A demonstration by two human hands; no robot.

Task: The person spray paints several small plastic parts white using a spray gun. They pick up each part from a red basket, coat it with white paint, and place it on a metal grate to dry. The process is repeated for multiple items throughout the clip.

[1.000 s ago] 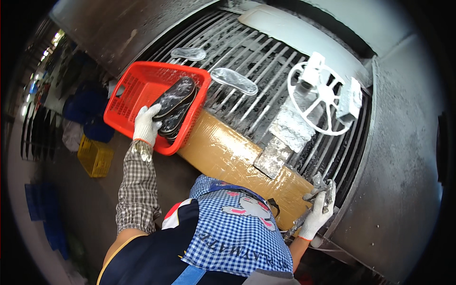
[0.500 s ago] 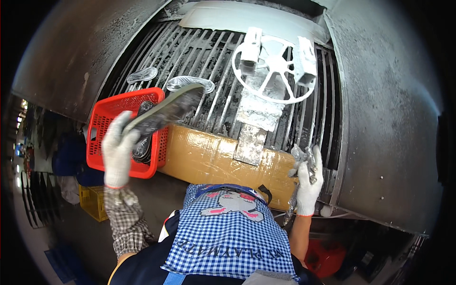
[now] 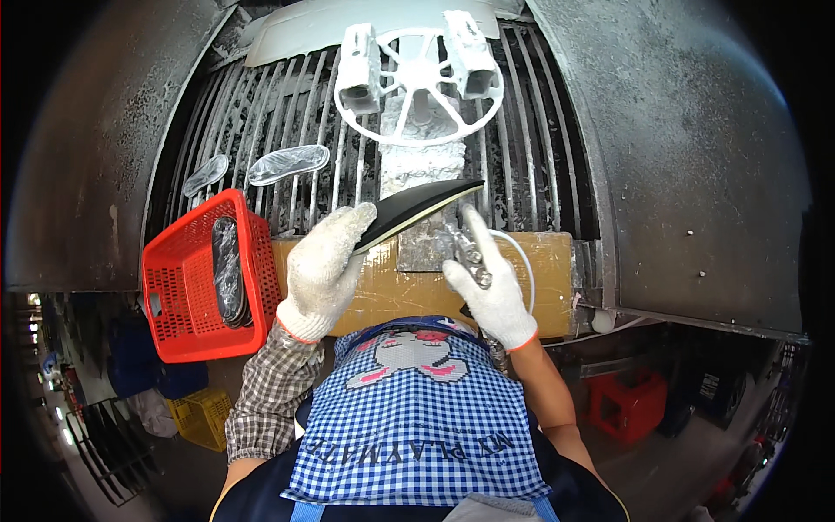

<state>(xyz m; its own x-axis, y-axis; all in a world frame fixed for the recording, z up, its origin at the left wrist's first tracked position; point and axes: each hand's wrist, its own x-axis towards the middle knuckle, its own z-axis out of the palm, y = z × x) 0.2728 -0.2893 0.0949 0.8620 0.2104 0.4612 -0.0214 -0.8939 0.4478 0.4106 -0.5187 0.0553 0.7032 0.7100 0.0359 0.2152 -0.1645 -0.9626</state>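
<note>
My left hand (image 3: 323, 271), in a white knit glove, grips a dark shoe sole (image 3: 416, 209) by one end. The sole is tilted, its pale edge toward me and its other end pointing right. My gloved right hand (image 3: 497, 306) is closed around a small silver spray gun (image 3: 466, 252), held just below the sole and apart from it. Part of the spray gun is hidden by my fingers. Beyond the sole, a white-coated spoked wheel (image 3: 445, 113) carries two white hollow blocks (image 3: 358, 68).
At left, a red plastic basket (image 3: 178, 348) holds several dark soles (image 3: 228, 270). Two clear-wrapped sole-shaped pieces (image 3: 290, 163) lie on the metal grate (image 3: 300, 204). Metal walls (image 3: 687, 174) flank the grate; a tape-covered cardboard edge (image 3: 339, 291) runs along its front. A pale hose (image 3: 524, 261) curves beside my right hand.
My left hand has brought the sole from over the basket to the middle. My right hand has moved left with the spray gun, close to the sole. The view has shifted to the right.
</note>
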